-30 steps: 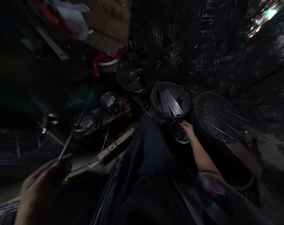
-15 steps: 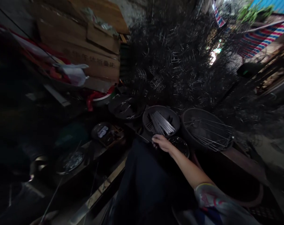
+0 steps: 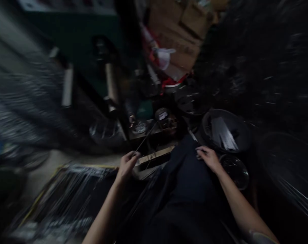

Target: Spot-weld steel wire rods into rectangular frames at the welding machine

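Note:
My left hand [image 3: 128,164] is closed in a pinch on one end of a thin metal rod [image 3: 144,139], which slants up and away to the right toward the low bench. My right hand [image 3: 208,157] has its fingers drawn together by the dark cloth over my knee [image 3: 189,166]; whatever is between them is hidden. Just beyond it stands a round dark pan [image 3: 242,135] with a bundle of straight metal rods [image 3: 222,132] inside. A smaller bowl [image 3: 236,171] of shiny pieces sits beside my right wrist. The view is dark and blurred.
A machine [image 3: 110,84] with a pale upright bar is at the left, near a small dish of metal pieces [image 3: 139,127]. Many long wires [image 3: 72,186] lie on a yellow-edged frame at lower left. Cardboard [image 3: 180,44] leans at the back; a wide pan [image 3: 288,162] is at right.
My view has swung left, bringing the machine and the wire frame into sight. My left hand with the rod has come more fully into view. My right hand remains by the knee.

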Tool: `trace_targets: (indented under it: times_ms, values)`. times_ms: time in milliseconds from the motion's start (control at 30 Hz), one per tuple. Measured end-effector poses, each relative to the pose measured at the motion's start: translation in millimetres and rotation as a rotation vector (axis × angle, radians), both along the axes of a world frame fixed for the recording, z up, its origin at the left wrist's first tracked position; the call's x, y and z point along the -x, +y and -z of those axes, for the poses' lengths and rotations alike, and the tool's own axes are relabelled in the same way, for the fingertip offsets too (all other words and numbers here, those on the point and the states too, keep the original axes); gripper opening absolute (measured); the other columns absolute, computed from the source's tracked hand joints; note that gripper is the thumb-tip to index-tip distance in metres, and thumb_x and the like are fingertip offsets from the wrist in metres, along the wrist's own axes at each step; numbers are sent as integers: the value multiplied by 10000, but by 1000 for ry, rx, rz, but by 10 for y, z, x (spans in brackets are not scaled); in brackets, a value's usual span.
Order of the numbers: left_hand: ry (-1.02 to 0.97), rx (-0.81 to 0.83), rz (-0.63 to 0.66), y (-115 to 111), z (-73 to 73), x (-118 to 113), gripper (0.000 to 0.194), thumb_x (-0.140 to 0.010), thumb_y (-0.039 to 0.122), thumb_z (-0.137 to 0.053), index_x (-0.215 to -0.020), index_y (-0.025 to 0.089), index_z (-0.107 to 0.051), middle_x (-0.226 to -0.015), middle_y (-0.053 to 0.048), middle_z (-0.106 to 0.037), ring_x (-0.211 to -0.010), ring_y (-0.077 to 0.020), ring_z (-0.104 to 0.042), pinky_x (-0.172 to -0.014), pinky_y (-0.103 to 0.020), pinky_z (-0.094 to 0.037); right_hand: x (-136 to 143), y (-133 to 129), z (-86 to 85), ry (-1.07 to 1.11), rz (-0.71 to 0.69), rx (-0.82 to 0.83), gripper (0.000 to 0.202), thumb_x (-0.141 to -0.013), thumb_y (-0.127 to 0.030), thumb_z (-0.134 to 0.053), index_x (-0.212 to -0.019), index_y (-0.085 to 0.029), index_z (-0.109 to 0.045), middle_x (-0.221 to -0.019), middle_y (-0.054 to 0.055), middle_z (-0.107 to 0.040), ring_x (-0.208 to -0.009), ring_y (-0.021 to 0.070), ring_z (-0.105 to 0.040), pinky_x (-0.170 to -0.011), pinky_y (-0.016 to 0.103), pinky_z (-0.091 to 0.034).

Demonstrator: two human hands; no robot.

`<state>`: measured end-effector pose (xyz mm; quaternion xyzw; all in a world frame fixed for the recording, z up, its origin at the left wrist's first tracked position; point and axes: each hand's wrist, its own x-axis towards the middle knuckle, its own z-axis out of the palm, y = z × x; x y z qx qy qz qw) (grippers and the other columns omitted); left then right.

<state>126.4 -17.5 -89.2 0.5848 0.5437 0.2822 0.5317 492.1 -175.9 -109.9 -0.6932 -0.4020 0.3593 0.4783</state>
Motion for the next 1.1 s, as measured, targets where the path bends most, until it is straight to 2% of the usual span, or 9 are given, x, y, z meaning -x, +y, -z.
trace_targets:
  times_ms: [100,233,333,433,567,700,867,1000,1100]
  values:
    - [-65,6,-33,61,70,35,357,-708,464,-629,-849,136,-642,-607,25,-504,-544,-109,-402,-509,-215,-314,-41,-5,76,-144,9,72,422,-836,-547,-609,-993,-163,-690,-693,39,-640,-572,165,-630,-541,271,-540]
    - [-88,-79,15,110,-12,111,335,-757,451,-649,-848,129,-641,-708,-2,-552,-643,-124,-456,-582,-219,-349,-13,22,23,-322,-11,118,395,-872,-562,-565,-973,-199,-684,-626,21,-632,-475,146,-589,-477,249,-488]
    - [4,-205,83,195,-92,71,358,-857,469,-553,-806,128,-650,-658,11,-518,-617,-117,-434,-568,-224,-324,124,170,-23,-143,-11,73,439,-832,-589,-617,-953,-173,-687,-738,75,-687,-556,171,-643,-505,265,-524]
    - [189,-347,122,332,-97,-54,424,-912,459,-449,-771,128,-675,-564,27,-454,-549,-110,-388,-543,-236,-287,362,434,-20,107,-68,34,493,-763,-572,-711,-1000,-140,-685,-889,132,-721,-719,222,-708,-616,311,-581]
    - [254,-402,120,383,-50,-142,411,-904,421,-463,-670,137,-647,-511,36,-403,-521,-106,-373,-543,-240,-275,729,834,22,182,-147,25,467,-750,-563,-713,-932,-136,-659,-861,121,-726,-721,224,-720,-605,294,-581]
    - [253,-428,85,177,-85,-19,409,-929,417,-435,-733,135,-657,-547,25,-461,-535,-111,-414,-550,-228,-307,1093,1214,42,154,-156,47,433,-754,-593,-659,-805,-174,-561,-694,61,-698,-538,174,-673,-434,216,-491]
    - [200,-413,-36,-192,-202,147,380,-957,401,-431,-834,144,-683,-662,-7,-605,-620,-129,-544,-615,-219,-386,1669,1595,-71,409,-126,84,428,-710,-583,-654,-791,-188,-512,-614,14,-653,-418,111,-578,-360,162,-368]
    - [128,-371,-117,-388,-214,197,385,-973,412,-414,-895,159,-694,-740,-28,-666,-692,-154,-604,-659,-231,-428,2057,1729,-248,521,-131,37,395,-703,-551,-658,-772,-183,-531,-618,7,-643,-399,76,-517,-385,160,-372]
    - [85,-357,-159,-462,-180,233,395,-977,426,-408,-903,157,-689,-767,-37,-675,-712,-162,-612,-678,-240,-442,2218,1752,-343,521,-133,16,380,-704,-541,-657,-759,-184,-540,-620,5,-634,-407,69,-496,-390,158,-371]
